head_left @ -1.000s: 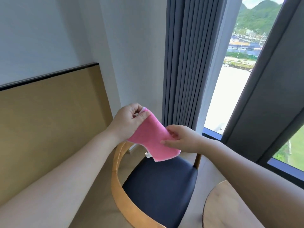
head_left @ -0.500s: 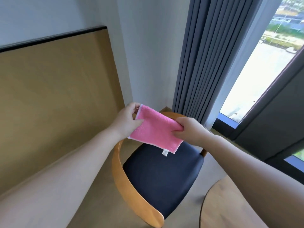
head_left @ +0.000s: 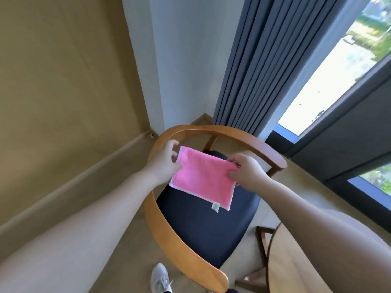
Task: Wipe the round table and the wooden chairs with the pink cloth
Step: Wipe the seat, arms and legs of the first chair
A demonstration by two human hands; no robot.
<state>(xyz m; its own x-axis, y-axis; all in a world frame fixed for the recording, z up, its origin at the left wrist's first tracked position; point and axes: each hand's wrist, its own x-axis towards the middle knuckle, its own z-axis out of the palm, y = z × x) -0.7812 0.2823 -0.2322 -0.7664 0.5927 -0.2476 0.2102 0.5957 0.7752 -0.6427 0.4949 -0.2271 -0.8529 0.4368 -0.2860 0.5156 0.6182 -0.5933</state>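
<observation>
The pink cloth (head_left: 203, 176), white-edged with a small white tag, is spread flat in the air above a wooden chair (head_left: 169, 235) with a curved backrest and a dark seat (head_left: 203, 229). My left hand (head_left: 164, 163) pinches the cloth's left edge. My right hand (head_left: 246, 171) pinches its right edge. A slice of the round wooden table (head_left: 283, 267) shows at the lower right, partly hidden by my right forearm.
A tan padded wall panel (head_left: 63, 92) runs along the left, meeting a white wall in the corner. Grey curtains (head_left: 258, 60) and a window (head_left: 330, 66) stand behind the chair. My white shoe (head_left: 160, 280) is on the floor near the chair's front.
The view has tilted downward, showing more of the chair and floor. The cloth went from hanging loosely to being held stretched flat between both hands over the seat.
</observation>
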